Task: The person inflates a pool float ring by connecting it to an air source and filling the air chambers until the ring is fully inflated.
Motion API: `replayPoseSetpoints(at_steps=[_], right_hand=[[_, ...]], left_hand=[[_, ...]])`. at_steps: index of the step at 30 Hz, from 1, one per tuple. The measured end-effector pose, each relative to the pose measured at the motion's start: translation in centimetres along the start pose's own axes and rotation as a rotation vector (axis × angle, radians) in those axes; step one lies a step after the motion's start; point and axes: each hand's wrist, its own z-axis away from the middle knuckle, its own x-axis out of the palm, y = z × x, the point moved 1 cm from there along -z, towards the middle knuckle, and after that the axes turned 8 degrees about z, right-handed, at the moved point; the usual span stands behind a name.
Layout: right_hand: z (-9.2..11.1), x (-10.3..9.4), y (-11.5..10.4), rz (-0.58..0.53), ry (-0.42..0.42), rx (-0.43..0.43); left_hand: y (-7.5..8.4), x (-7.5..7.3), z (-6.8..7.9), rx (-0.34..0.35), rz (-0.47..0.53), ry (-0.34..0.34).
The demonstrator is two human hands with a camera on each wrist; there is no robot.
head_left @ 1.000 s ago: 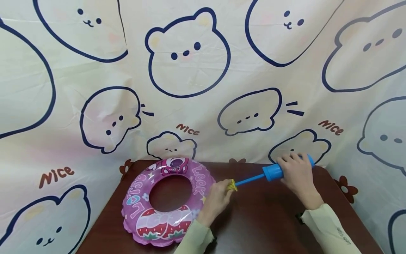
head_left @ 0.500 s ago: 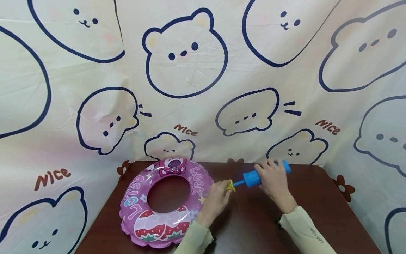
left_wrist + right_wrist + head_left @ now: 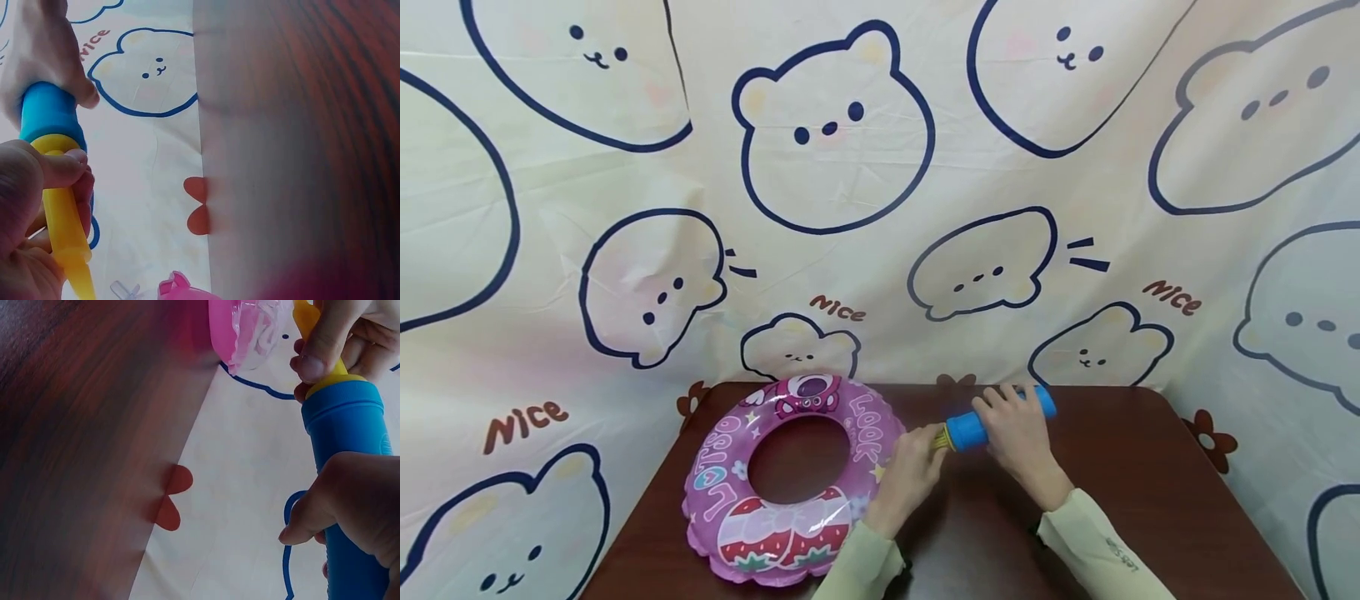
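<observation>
A blue hand air pump (image 3: 966, 431) with a yellow nozzle piece (image 3: 65, 215) is held across both hands above the table. My left hand (image 3: 912, 471) grips the yellow piece, its thumb lying over it in the left wrist view. My right hand (image 3: 1017, 437) wraps round the blue barrel (image 3: 347, 425). Barrel and yellow piece meet end to end, with no rod showing between them. A pink inflated swim ring (image 3: 711, 450), printed with strawberries and letters, is just left of my left hand, which overlaps its right side in the head view.
The dark brown table (image 3: 1120, 467) extends under both forearms. Behind and beside it hangs a pale cloth (image 3: 842, 275) printed with bear faces. A clear plastic bit (image 3: 125, 290) shows near the pink ring at the bottom of the left wrist view.
My right hand has pushed the blue barrel leftward to the yellow piece, so the blue rod seen earlier has slid out of sight. My left hand and the swim ring have stayed put.
</observation>
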Motion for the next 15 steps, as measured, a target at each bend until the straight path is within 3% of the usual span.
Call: replayPoseSetpoints(at_steps=[7, 15], right_hand=[[0.4, 0.0, 1.8, -0.001, -0.028, -0.021], [1.2, -0.9, 7.1, -0.011, 0.039, 0.029]], left_hand=[[0.1, 0.6, 0.0, 0.021, -0.009, 0.007], [-0.3, 0.1, 0.2, 0.064, -0.007, 0.042]])
